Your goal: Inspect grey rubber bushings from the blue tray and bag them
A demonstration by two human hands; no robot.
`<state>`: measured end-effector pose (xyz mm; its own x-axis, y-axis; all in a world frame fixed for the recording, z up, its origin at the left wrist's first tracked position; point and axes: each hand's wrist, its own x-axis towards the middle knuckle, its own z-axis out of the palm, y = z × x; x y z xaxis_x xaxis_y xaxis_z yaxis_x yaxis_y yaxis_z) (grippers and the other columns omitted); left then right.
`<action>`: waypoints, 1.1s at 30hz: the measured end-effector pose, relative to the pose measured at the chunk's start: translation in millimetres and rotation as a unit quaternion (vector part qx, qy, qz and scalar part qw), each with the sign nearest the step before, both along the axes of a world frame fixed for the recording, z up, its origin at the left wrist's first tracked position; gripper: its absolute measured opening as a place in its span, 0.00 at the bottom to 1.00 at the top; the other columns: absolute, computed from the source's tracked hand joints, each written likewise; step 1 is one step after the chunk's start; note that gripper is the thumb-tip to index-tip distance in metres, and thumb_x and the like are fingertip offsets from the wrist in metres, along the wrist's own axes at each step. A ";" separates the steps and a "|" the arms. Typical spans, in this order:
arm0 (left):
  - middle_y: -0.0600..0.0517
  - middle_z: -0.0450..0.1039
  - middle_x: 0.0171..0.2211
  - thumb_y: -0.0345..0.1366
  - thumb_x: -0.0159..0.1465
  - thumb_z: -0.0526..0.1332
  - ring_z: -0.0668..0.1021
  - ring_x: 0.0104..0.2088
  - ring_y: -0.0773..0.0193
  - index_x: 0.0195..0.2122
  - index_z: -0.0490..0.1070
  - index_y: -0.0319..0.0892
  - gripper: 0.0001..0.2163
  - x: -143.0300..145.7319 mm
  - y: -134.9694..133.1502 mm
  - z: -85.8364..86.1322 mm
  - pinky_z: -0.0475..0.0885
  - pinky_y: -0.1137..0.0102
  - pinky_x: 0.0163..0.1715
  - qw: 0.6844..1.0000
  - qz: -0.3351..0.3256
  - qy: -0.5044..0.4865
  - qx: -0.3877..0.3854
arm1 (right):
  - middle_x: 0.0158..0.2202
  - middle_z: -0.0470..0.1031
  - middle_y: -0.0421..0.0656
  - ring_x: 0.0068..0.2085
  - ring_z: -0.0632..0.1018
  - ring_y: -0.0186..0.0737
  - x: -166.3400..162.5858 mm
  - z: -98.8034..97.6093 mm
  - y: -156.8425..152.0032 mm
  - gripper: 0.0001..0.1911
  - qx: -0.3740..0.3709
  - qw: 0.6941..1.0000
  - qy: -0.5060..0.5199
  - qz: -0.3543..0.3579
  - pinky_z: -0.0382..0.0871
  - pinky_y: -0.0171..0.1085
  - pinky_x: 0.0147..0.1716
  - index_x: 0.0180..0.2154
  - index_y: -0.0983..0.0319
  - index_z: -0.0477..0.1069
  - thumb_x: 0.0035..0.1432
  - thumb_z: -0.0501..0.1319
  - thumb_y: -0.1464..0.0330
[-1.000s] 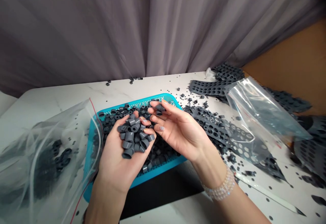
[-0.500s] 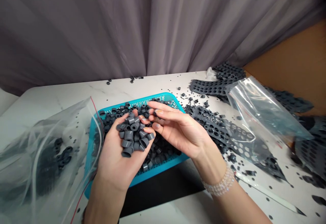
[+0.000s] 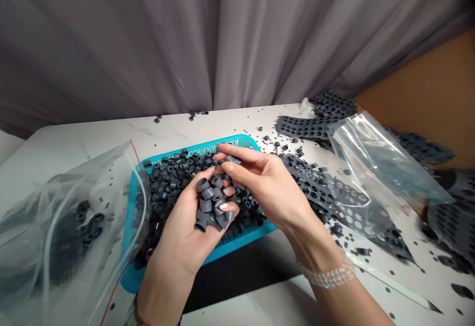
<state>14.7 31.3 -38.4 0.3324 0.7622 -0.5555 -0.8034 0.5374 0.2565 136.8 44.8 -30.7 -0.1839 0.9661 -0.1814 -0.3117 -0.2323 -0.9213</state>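
Note:
Cupped over the basket, my left hand point(image 3: 189, 229) holds a pile of small dark grey rubber caps point(image 3: 210, 205), short and hollow. Beside its fingertips, my right hand point(image 3: 272, 187) pinches one grey cap point(image 3: 233, 159) between thumb and fingers. Below both hands, a turquoise plastic basket point(image 3: 237, 247) with perforated walls holds a thick layer of the same caps. My hands and forearms hide part of its middle and front.
On the left lies a clear zip bag point(image 3: 74, 217) with grey caps inside. To the right are punched rubber sheets point(image 3: 304, 127), an empty clear bag point(image 3: 374, 158), scattered bits and a white pen-like tool point(image 3: 397, 284). A grey curtain point(image 3: 166, 44) hangs behind the table.
My left hand has shifted right with its pile, which looks smaller and more tightly gathered. My right thumb and fingers have closed on one cap, now plainly visible.

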 end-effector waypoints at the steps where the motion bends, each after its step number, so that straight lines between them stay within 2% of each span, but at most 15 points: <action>1: 0.54 0.67 0.27 0.29 0.64 0.52 0.70 0.23 0.72 0.34 0.69 0.38 0.07 0.6 -0.2 -0.6 0.63 0.78 0.15 1.000 -0.003 -0.001 0.005 | 0.45 0.76 0.42 0.30 0.74 0.30 -0.3 -0.1 -0.7 0.19 0.012 1.000 -0.023 0.002 0.71 0.32 0.30 0.48 0.60 0.73 0.53 0.63 0.71; 4: 0.54 0.67 0.28 0.30 0.63 0.55 0.70 0.23 0.73 0.33 0.69 0.38 0.05 1.0 -0.4 -0.7 0.62 0.79 0.15 0.999 -0.009 0.027 0.018 | 0.46 0.76 0.43 0.26 0.73 0.30 -1.3 -1.3 -1.8 0.23 0.055 0.992 -0.114 -0.001 0.72 0.34 0.27 0.52 0.59 0.70 0.53 0.62 0.72; 8: 0.53 0.67 0.30 0.31 0.62 0.59 0.69 0.23 0.74 0.34 0.69 0.37 0.03 -0.4 -0.5 -1.8 0.64 0.78 0.15 0.998 -0.017 0.058 0.014 | 0.39 0.78 0.44 0.26 0.73 0.33 -1.4 -2.2 -1.4 0.24 0.117 0.966 -0.231 0.011 0.72 0.38 0.29 0.54 0.60 0.69 0.54 0.60 0.71; 12: 0.54 0.68 0.30 0.29 0.62 0.58 0.70 0.23 0.75 0.33 0.69 0.37 0.02 -1.1 0.9 -5.0 0.63 0.79 0.15 0.999 -0.006 0.031 0.003 | 0.34 0.78 0.43 0.27 0.74 0.34 -1.2 -4.1 0.8 0.23 0.129 0.960 -0.248 0.016 0.72 0.39 0.31 0.53 0.61 0.70 0.54 0.61 0.72; 16: 0.55 0.66 0.27 0.27 0.63 0.55 0.69 0.22 0.76 0.32 0.67 0.36 0.04 -2.9 3.8 -4.5 0.62 0.79 0.15 0.999 0.017 0.005 -0.029 | 0.27 0.75 0.40 0.29 0.76 0.35 -2.0 -10.5 3.7 0.21 0.089 0.983 -0.159 0.029 0.73 0.37 0.32 0.50 0.61 0.72 0.52 0.64 0.70; 20: 0.54 0.65 0.26 0.27 0.65 0.53 0.70 0.22 0.75 0.33 0.67 0.36 0.06 -5.9 5.3 -1.0 0.62 0.80 0.16 0.998 0.042 -0.011 -0.051 | 0.29 0.77 0.40 0.31 0.78 0.34 -3.1 -15.0 5.6 0.17 0.044 0.997 -0.058 0.033 0.73 0.36 0.35 0.45 0.61 0.75 0.50 0.66 0.68; 25: 0.54 0.63 0.26 0.28 0.66 0.51 0.68 0.22 0.75 0.33 0.66 0.36 0.07 -8.5 3.9 1.9 0.63 0.79 0.17 0.997 0.050 -0.015 -0.059 | 0.30 0.78 0.40 0.29 0.75 0.29 -3.0 -19.2 9.1 0.09 0.025 1.000 -0.012 -0.008 0.71 0.31 0.33 0.34 0.63 0.78 0.47 0.68 0.69; 27: 0.55 0.62 0.26 0.28 0.66 0.50 0.67 0.22 0.75 0.34 0.65 0.36 0.06 -9.8 2.5 3.4 0.63 0.79 0.18 0.996 0.048 -0.039 -0.064 | 0.31 0.78 0.40 0.28 0.72 0.26 -1.4 -22.3 11.9 0.07 0.012 0.999 0.039 -0.017 0.69 0.29 0.32 0.33 0.63 0.78 0.48 0.68 0.70; 29: 0.55 0.61 0.26 0.28 0.66 0.50 0.67 0.23 0.74 0.35 0.65 0.36 0.06 -10.9 1.2 5.2 0.63 0.80 0.18 0.995 0.047 -0.063 -0.067 | 0.32 0.77 0.40 0.28 0.71 0.25 0.9 -25.1 14.9 0.06 -0.035 0.992 0.123 -0.003 0.67 0.28 0.31 0.34 0.63 0.77 0.50 0.66 0.70; 31: 0.55 0.61 0.26 0.28 0.66 0.49 0.67 0.23 0.74 0.35 0.65 0.36 0.06 -11.2 0.6 6.7 0.63 0.80 0.18 0.994 0.046 -0.078 -0.066 | 0.31 0.76 0.41 0.29 0.71 0.27 2.8 -26.4 17.3 0.05 -0.093 0.975 0.199 0.018 0.67 0.28 0.31 0.33 0.64 0.76 0.53 0.63 0.70; 33: 0.55 0.61 0.26 0.27 0.66 0.50 0.67 0.23 0.75 0.35 0.65 0.35 0.07 -10.5 0.8 7.2 0.63 0.80 0.18 0.994 0.043 -0.081 -0.061 | 0.31 0.76 0.43 0.29 0.72 0.29 3.1 -25.7 17.6 0.07 -0.121 0.962 0.243 0.028 0.67 0.30 0.30 0.31 0.65 0.75 0.55 0.60 0.69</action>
<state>4.2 32.0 -31.2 0.3620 0.7222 -0.5894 -0.8729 0.4845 0.0575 139.8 62.4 -56.4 -0.3546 0.8923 -0.2795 -0.6720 -0.4511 -0.5873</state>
